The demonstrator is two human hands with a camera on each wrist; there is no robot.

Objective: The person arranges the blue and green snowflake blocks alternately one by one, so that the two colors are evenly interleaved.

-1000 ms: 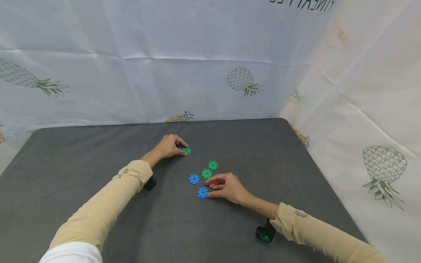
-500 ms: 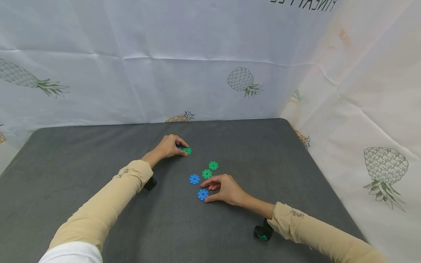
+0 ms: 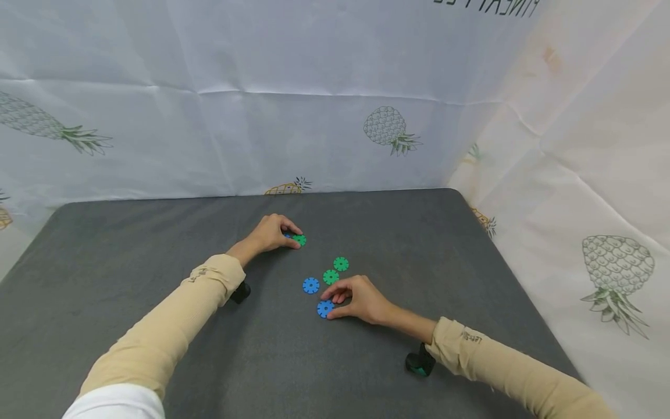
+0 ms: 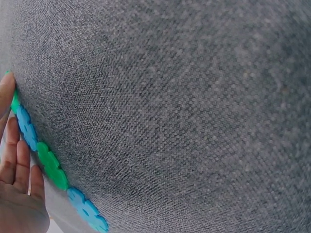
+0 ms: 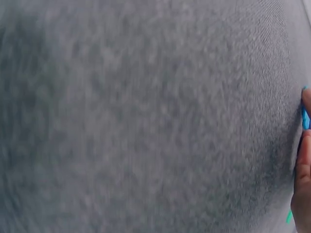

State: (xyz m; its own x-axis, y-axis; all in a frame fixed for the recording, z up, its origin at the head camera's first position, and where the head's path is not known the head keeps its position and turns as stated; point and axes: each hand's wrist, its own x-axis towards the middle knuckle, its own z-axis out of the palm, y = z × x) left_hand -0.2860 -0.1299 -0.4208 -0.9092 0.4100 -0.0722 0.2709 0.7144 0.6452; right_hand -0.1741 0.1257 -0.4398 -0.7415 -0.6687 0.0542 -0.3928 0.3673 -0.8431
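In the head view my left hand (image 3: 268,233) pinches a green notched disc (image 3: 299,239) toward the far side of the table. Part of a blue disc (image 3: 287,236) shows under that hand. The left wrist view reveals a row of alternating green and blue discs, with a green one (image 4: 52,166) and a blue one (image 4: 87,209) lying past the fingers. Nearer to me, my right hand (image 3: 362,300) has thumb and index finger at opposite edges of a blue notched disc (image 3: 325,308). In the right wrist view this blue disc (image 5: 305,116) is mostly cut off by the frame edge.
Just beyond the right hand lie a loose blue disc (image 3: 311,285) and two green discs, one nearer (image 3: 331,277) and one farther (image 3: 341,264). Grey cloth covers the table (image 3: 157,326). A white pineapple-print curtain (image 3: 293,134) hangs behind and to the right.
My right thumb has moved from the blue disc's right side to its near edge, and the index finger has come round the far edge. The left hand keeps its place.
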